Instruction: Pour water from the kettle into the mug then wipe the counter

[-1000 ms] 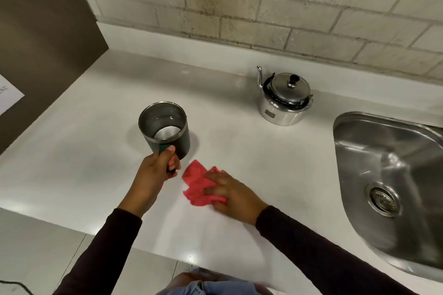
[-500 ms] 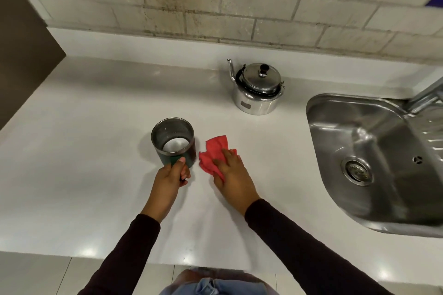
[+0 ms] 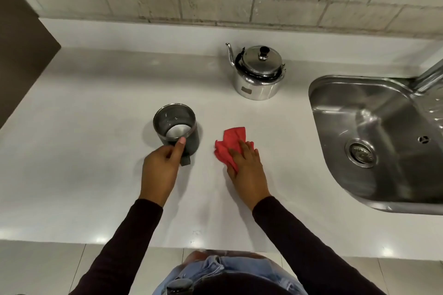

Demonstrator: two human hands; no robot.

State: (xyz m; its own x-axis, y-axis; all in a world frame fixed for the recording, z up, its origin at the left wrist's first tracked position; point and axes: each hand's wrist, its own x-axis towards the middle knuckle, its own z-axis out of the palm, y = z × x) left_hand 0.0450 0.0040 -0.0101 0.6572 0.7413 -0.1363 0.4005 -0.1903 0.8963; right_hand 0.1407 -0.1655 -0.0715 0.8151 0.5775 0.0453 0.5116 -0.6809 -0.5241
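A dark green metal mug (image 3: 176, 127) stands upright on the white counter (image 3: 96, 151), with water in its bottom. My left hand (image 3: 163, 170) grips its handle, thumb against the near wall. To the right, a red cloth (image 3: 231, 141) lies crumpled on the counter. My right hand (image 3: 247, 170) presses flat on the cloth's near part. A shiny steel kettle (image 3: 259, 74) with a black knob sits farther back, lid on, spout pointing left. Neither hand touches it.
A steel sink (image 3: 374, 141) with a drain is sunk into the counter at the right, a tap (image 3: 429, 76) above its far corner. A brick wall runs along the back. A dark panel (image 3: 21, 55) borders the counter's left end.
My right hand has slid the red cloth to the right, away from the mug. My left hand has stayed on the mug's handle. The kettle has not moved.
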